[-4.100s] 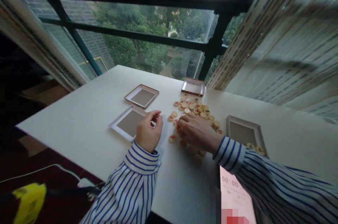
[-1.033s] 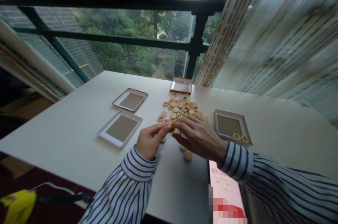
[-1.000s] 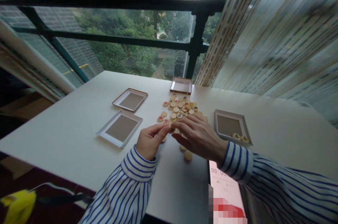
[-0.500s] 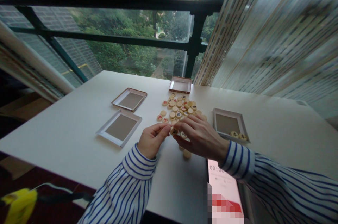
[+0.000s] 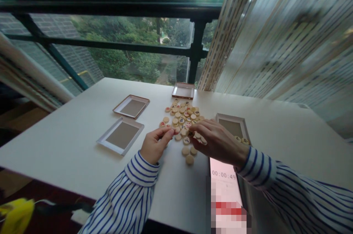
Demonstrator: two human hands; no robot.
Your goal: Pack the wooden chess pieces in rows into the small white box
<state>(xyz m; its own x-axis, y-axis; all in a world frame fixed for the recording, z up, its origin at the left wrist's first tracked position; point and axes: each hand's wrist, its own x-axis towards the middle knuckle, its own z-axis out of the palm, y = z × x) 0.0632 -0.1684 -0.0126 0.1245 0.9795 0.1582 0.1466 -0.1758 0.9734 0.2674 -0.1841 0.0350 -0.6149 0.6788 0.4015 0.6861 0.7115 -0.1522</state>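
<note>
A pile of round wooden xiangqi pieces (image 5: 181, 120) lies mid-table, some with red or dark characters, others plain side up. My right hand (image 5: 216, 140) pinches a xiangqi piece (image 5: 191, 134) with a dark character between thumb and fingers, above the pile's near right side. At the near left edge of the pile, my left hand (image 5: 156, 145) has thumb and forefinger pressed together. A pale piece shows by its fingertips, but whether they grip it is unclear. Three plain pieces (image 5: 189, 159) sit closer to me, below the right hand.
Two shallow trays, a near one (image 5: 121, 136) and a far one (image 5: 131, 106), are on the left. Another box tray (image 5: 183, 91) stands behind the pile. The right tray (image 5: 234, 125), partly behind my hand, has two pieces. A phone (image 5: 224, 175) shows a timer.
My right hand has drawn away to the right from my left fingertips, carrying the dark-lettered piece. The plain pieces near me are now more exposed. The whole view has shifted slightly.
</note>
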